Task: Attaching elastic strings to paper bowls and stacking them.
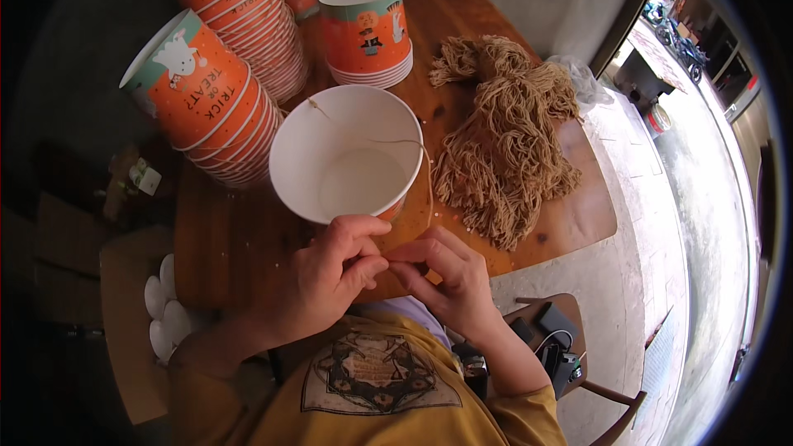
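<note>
A white-lined paper bucket (343, 161) stands upright in front of me at the table's near side, its mouth facing up. A thin tan cord (430, 190) passes over its right rim and runs down to my fingers. Another bit of the cord, with a knot-like tuft, shows at the bucket's far inner wall. My left hand (334, 272) and my right hand (446, 277) meet just below the bucket, fingertips pinched together around the cord's end. The fingers mostly hide that end. To the right lies a big bundle of tan cords (512, 144).
Leaning stacks of orange printed buckets (202, 87) crowd the left and back of the wooden table (570, 227). An upside-down stack (368, 29) stands behind the open bucket. Clear plastic wrap (578, 78) lies past the cords. A stool with dark devices (553, 330) is at lower right; a cardboard box (124, 314), lower left.
</note>
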Demonstrator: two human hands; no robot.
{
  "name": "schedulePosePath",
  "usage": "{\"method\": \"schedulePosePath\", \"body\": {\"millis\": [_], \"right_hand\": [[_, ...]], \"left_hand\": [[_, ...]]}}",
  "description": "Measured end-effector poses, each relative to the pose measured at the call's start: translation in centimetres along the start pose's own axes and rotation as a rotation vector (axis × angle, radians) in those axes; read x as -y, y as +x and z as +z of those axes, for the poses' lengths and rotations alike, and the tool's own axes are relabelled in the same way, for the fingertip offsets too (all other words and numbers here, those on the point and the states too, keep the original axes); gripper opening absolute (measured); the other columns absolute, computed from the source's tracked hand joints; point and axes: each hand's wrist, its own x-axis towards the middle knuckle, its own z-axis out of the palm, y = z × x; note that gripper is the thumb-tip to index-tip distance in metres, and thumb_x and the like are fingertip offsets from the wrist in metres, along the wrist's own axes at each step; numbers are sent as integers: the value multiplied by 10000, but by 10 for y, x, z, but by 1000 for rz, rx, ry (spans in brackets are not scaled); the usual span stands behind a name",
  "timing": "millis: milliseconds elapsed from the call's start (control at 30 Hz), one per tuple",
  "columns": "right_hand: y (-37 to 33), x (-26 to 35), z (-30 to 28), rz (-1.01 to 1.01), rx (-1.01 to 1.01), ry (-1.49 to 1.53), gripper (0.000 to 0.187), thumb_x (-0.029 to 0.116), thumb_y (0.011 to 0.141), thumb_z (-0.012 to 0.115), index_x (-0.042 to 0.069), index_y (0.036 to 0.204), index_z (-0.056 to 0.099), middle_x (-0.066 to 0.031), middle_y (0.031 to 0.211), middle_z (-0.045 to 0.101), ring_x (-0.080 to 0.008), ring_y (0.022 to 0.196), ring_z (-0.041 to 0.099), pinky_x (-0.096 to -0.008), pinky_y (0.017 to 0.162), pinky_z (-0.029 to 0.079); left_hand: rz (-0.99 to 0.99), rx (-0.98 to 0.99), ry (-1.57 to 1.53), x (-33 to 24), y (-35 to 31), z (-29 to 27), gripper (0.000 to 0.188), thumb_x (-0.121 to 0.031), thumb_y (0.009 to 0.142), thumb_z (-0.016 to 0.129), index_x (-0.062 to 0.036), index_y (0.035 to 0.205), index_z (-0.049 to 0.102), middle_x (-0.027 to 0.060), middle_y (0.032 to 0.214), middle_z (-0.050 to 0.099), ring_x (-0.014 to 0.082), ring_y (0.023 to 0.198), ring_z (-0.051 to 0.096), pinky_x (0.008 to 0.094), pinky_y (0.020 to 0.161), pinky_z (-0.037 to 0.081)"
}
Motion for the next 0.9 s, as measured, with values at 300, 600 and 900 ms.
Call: {"method": "schedulePosePath", "body": {"millis": [300, 600, 900], "right_hand": [[4, -10, 18, -93, -187, -70, 168, 6, 769, 740, 62, 892, 640, -63, 772, 569, -215, 667, 563, -326, 531, 444], [19, -34, 39, -187, -429, -319, 164, 23, 800, 722, 50, 855, 570, -33, 632, 582, -131, 495, 576, -260, 485, 483], [22, -43, 44, -190, -431, -392, 182, 36, 817, 703, 51, 884, 535, -26, 637, 624, -148, 515, 635, -271, 492, 507]], "left_hand": [[-3, -71, -53, 7, -4, -12, 317, 5, 940, 610, -43, 1233, 501, 57, 805, 650, 118, 672, 643, 268, 578, 523], [200, 32, 418, 8, 31, -32, 327, -2, 825, 668, -31, 1139, 583, 114, 905, 595, 284, 835, 607, 379, 731, 510], [136, 63, 392, 4, 35, -27, 296, 11, 884, 617, -27, 1177, 603, 100, 913, 594, 213, 822, 616, 322, 733, 517]]}}
